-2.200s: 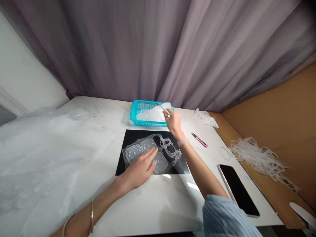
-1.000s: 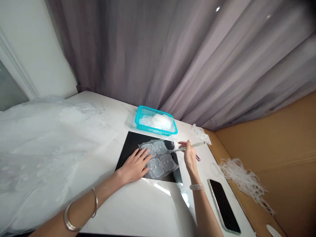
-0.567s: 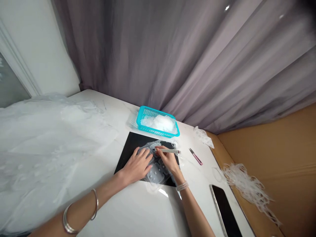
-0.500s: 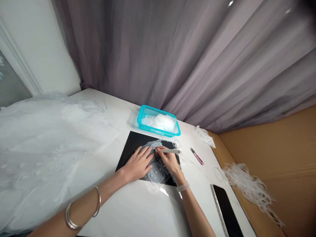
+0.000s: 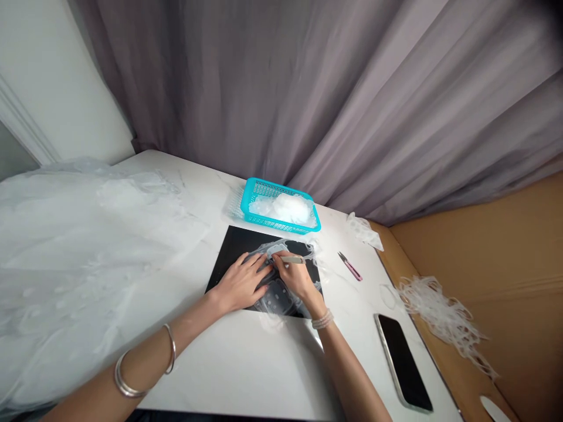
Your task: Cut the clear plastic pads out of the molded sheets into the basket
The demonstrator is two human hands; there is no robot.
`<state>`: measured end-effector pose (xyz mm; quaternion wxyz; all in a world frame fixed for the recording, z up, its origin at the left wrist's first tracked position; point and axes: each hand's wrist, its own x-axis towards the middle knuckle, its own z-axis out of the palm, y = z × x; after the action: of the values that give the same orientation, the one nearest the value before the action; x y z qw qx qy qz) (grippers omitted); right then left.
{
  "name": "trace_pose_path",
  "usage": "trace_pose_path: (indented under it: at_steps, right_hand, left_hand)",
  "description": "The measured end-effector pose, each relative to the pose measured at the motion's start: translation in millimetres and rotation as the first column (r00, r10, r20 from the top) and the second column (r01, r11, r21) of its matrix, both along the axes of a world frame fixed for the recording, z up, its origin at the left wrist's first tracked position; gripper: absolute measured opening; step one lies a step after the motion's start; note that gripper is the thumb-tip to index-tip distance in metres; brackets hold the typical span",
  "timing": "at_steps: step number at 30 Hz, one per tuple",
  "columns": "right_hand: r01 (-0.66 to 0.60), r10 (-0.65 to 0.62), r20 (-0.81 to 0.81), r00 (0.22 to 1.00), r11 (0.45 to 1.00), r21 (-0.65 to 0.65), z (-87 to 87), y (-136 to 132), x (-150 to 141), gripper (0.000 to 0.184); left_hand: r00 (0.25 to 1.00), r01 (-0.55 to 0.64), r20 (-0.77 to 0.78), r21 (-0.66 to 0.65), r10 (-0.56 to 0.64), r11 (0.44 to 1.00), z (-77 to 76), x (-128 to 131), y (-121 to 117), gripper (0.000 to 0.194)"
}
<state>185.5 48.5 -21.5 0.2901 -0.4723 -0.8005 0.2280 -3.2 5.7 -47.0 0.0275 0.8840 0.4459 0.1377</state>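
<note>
At four o'clock from the black mat (image 5: 231, 246), a smooth, dark-faced phone (image 5: 403, 363) is laid on the glossy white tabletop (image 5: 220, 363). On the mat, a thin clear sheet (image 5: 275, 296) with rounded-square, dotted panels is pressed flat by the left hand (image 5: 241, 286), its fingers spread. By the right hand's (image 5: 294, 278) grip a slim white tool (image 5: 294, 259) is pinched like a pen, over the sheet's far part. The sheet seems partly worked: one near panel appears joined, while thin loops are seen at two o'clock. At three o'clock, pink-handled snips (image 5: 350, 267) are left unused; farther right, springy strips (image 5: 444, 319) are tangled. At nine o'clock, cloudy, crumpled film (image 5: 88, 264) is heaped, perhaps work remaining. At twelve, a perforated blue basket (image 5: 247, 198) is partly filled with white pieces (image 5: 291, 208), apparently finished work.
</note>
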Motion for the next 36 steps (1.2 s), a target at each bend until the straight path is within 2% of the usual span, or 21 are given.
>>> trace_pose_path:
  at_steps: [5, 13, 17, 21, 24, 26, 29, 31, 33, 36]
  right_hand:
    - [-0.022, 0.020, 0.077, 0.997, 0.999, 0.029, 4.5, -18, 9, 0.032]
    - [-0.058, 0.040, 0.139, 0.989, 0.990, 0.131, -21.5, -12, 3, 0.033]
    - [-0.095, 0.047, 0.229, 0.972, 0.974, 0.206, -24.6, -11, 5, 0.036]
    - [-0.168, 0.123, 0.276, 0.953, 0.975, 0.147, -18.6, -11, 1, 0.037]
    - [-0.135, 0.113, 0.183, 0.977, 0.984, 0.114, -18.9, -10, -7, 0.037]
    - [-0.075, 0.070, 0.055, 0.996, 0.993, 0.092, -22.6, -6, -8, 0.032]
    - [0.095, -0.084, -0.216, 0.973, 0.995, 0.041, -25.8, 6, 13, 0.025]
    - [0.260, -0.243, -0.407, 0.880, 0.965, -0.014, -22.5, 14, 46, 0.033]
    - [0.402, -0.379, -0.562, 0.735, 0.911, -0.087, -15.2, 20, 88, 0.043]
    - [0.461, -0.466, -0.670, 0.578, 0.864, -0.203, -2.4, 19, 132, 0.047]
  left_hand:
    - [1.000, 0.005, 0.026, -0.019, -0.004, 1.000, -1.3, 0, 0, 0.050]
    - [1.000, 0.008, 0.018, -0.022, -0.008, 1.000, 4.3, 0, 1, 0.049]
    - [1.000, 0.001, 0.011, -0.016, -0.001, 1.000, 0.7, 0, 1, 0.048]
    - [1.000, -0.002, 0.007, 0.002, 0.002, 1.000, -6.2, -2, 2, 0.050]
    - [1.000, 0.001, -0.014, 0.018, -0.001, 1.000, -10.2, -3, 4, 0.052]
    - [0.999, -0.005, -0.031, 0.029, 0.006, 1.000, -11.5, -3, 5, 0.053]
    - [0.999, -0.010, -0.040, 0.043, 0.011, 0.999, -11.5, -4, 6, 0.055]
    - [0.999, -0.010, -0.042, 0.041, 0.012, 0.999, -10.8, -4, 6, 0.055]
    - [0.999, -0.012, -0.039, 0.026, 0.013, 1.000, -10.0, -4, 6, 0.055]
    - [0.999, -0.008, 0.032, -0.027, 0.009, 1.000, -7.1, -1, 4, 0.055]
